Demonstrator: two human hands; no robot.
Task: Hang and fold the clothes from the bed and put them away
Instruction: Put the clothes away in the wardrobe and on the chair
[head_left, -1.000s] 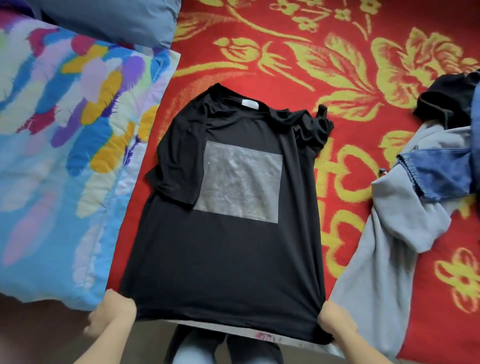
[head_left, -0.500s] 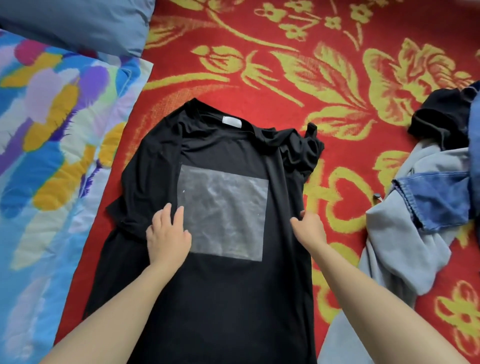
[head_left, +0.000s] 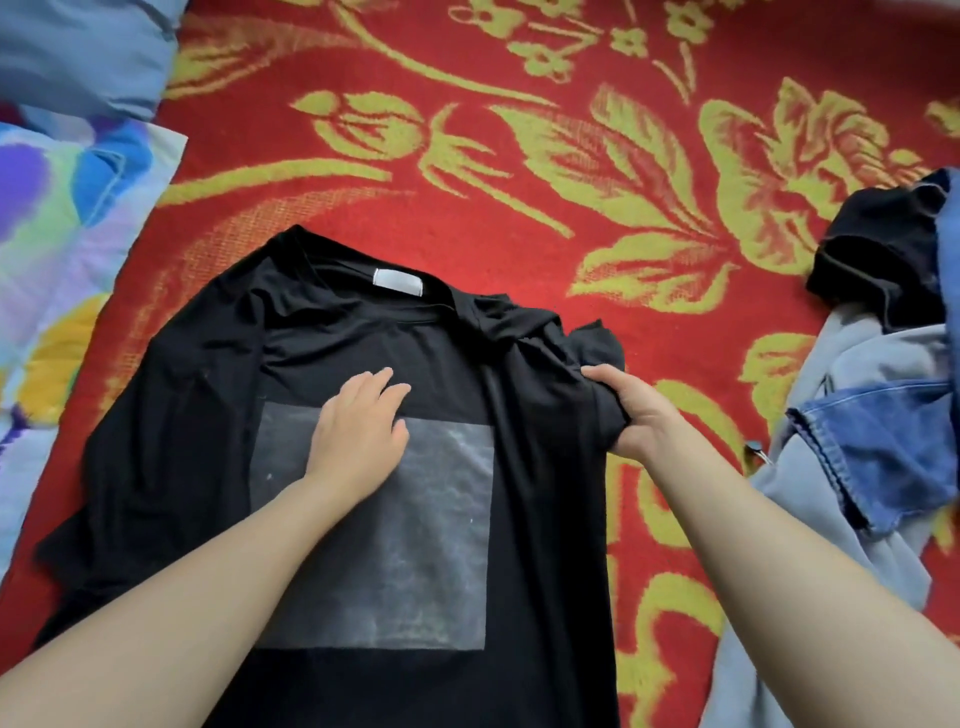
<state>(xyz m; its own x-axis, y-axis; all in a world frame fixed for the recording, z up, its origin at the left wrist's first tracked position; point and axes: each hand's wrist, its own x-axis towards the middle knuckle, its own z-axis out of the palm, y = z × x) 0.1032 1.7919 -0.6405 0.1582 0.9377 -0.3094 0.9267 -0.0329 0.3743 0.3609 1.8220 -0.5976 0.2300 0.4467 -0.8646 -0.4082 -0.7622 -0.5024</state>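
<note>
Black T-shirt with grey square print (head_left: 208, 441) lies flat on the red-and-yellow floral bed cover (head_left: 571, 171), long axis 12-to-6, collar at 12; my left grip (head_left: 358, 431) spread flat on its chest, right grip (head_left: 639, 415) pinching the bunched sleeve (head_left: 587, 343) at 3, so I'd fold toward 9.

Both bare forearms are extended from the bottom corners of the frame toward its centre. The left hand (head_left: 358, 431) is laid flat at centre, fingers straight. The right hand (head_left: 634, 410), right of centre, is curled round bunched cloth of the black T-shirt (head_left: 540, 519).
</note>
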